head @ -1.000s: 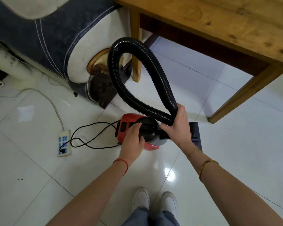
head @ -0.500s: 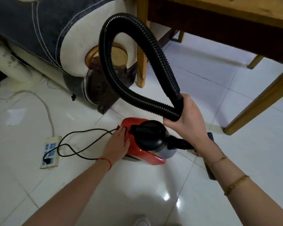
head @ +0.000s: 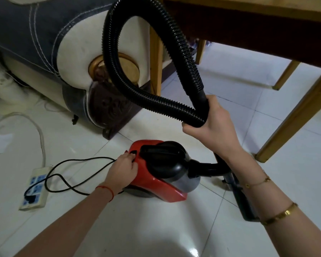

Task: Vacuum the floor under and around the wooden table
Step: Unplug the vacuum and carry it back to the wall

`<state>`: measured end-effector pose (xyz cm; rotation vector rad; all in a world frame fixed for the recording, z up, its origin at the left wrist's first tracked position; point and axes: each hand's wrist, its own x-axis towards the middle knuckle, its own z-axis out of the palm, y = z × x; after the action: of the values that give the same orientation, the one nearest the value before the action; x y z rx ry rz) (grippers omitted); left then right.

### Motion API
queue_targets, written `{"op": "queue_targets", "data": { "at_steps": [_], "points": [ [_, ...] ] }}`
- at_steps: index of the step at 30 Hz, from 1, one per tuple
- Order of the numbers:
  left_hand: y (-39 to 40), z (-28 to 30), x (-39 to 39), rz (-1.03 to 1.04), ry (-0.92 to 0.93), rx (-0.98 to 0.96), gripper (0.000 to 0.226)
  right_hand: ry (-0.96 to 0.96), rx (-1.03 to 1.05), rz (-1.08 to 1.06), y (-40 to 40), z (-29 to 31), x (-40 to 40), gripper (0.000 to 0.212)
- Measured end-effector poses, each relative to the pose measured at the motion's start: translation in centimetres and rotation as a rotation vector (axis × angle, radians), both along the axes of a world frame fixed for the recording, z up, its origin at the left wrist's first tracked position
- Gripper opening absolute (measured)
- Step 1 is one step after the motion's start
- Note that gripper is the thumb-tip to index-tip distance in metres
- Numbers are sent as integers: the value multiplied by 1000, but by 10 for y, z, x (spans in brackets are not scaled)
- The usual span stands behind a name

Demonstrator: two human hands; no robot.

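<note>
Right hand point(head: 214, 125) gripping ribbed hose point(head: 152, 101), glossy vacuum point(head: 161, 175)

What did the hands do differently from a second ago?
The left hand slid from the top of the red vacuum to its rear, fingertips now at the black button. The right hand lifted the hose loop higher, away from the vacuum. The cord stays plugged into the power strip.

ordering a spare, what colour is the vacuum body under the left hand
Red, with a black top handle and grey front, seen in the head view: vacuum body, left hand.
</note>
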<state>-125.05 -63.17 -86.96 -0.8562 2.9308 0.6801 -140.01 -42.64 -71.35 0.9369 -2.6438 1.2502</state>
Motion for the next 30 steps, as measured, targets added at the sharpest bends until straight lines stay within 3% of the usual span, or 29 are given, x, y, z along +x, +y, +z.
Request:
{"op": "queue_targets", "data": {
  "at_steps": [13, 16, 19, 21, 27, 30],
  "points": [
    [-1, 4, 0, -38, -31, -54, 40, 3, -78, -5, 9, 5, -2, 56],
    [-2, 11, -5, -35, 56, -38, 46, 4, -76, 6, 12, 6, -4, 57],
    [10, 24, -13, -262, 231, -49, 59, -6, -75, 26, 13, 7, -5, 55],
    [19, 34, -22, -416, 236, -65, 63, -4, -60, 33, 12, 8, -7, 54],
    [16, 45, -57, -559, 51, -52, 27, 13, 23, 53, 10, 11, -12, 53],
    [13, 46, -61, -613, -32, -34, 24, -2, 24, 79, 8, 10, -14, 53]
  ]
}}
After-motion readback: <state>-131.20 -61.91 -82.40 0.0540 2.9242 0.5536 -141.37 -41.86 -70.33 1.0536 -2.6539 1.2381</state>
